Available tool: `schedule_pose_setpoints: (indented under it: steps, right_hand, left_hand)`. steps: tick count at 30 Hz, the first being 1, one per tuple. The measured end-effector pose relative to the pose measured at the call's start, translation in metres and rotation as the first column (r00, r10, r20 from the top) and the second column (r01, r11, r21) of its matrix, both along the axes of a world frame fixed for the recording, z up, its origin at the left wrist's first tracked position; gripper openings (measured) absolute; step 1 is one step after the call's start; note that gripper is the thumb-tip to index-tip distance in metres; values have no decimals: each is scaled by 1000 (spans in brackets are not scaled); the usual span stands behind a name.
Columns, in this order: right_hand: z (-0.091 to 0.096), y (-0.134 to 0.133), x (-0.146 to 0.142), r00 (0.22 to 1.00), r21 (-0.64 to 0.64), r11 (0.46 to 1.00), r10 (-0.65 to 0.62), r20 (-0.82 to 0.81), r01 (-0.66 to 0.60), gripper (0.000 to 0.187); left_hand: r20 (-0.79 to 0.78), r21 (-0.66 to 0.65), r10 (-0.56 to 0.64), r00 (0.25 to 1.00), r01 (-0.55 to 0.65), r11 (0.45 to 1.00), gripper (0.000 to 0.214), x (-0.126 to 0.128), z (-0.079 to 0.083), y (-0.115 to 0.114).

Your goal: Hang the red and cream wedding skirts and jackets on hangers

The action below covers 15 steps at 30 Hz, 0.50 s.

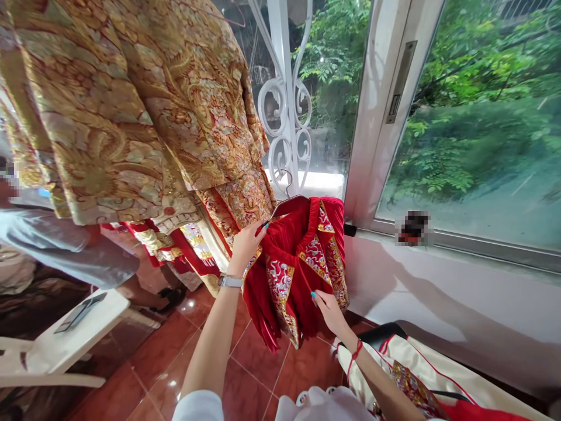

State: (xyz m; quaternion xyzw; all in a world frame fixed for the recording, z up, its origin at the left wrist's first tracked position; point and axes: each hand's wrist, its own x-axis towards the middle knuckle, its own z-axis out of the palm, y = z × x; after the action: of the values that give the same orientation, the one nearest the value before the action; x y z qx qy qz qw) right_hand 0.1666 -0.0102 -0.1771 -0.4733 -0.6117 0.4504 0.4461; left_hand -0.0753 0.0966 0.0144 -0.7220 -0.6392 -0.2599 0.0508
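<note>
A red pleated skirt [302, 280] with embroidered white-and-gold panels hangs from a thin metal hanger [287, 202] in front of me. My left hand [249, 242] is closed on the skirt's waist at the hanger's left end. Lower, at the front of the skirt, my right hand [331, 313] pinches what looks like a thin red cord; the thumb partly hides it. The hanger's hook stands free above the waistband, near white scrollwork.
Gold embroidered robes [144, 117] hang at upper left. A white chair [79, 330] bearing a dark flat object stands at left, near a person in grey shorts [83, 251]. White scrollwork [284, 111] and a window frame [377, 117] rise behind. Cream red-trimmed garments [421, 362] lie at lower right.
</note>
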Motion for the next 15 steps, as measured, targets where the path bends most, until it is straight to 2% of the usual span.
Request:
schedule_pose_setpoints:
  steps: [3, 7, 12, 15]
  right_hand:
    - [-38, -17, 0, 999, -89, 996, -24, -45, 20, 58]
    - [-85, -41, -15, 985, -203, 979, -11, -173, -24, 59]
    - [-107, -38, -18, 966, -318, 947, -37, -254, -47, 63]
    - [-111, -30, -7, 962, -331, 929, 79, -260, -166, 61]
  left_hand:
    - [-22, -3, -20, 1000, 20, 1000, 38, 1, 1, 1]
    - [-57, -37, -56, 997, 54, 998, 38, 7, -1, 5]
    - [-99, -77, -62, 993, 54, 996, 39, 12, 0, 6]
    - [-72, -58, -60, 996, 56, 997, 37, 11, -2, 4]
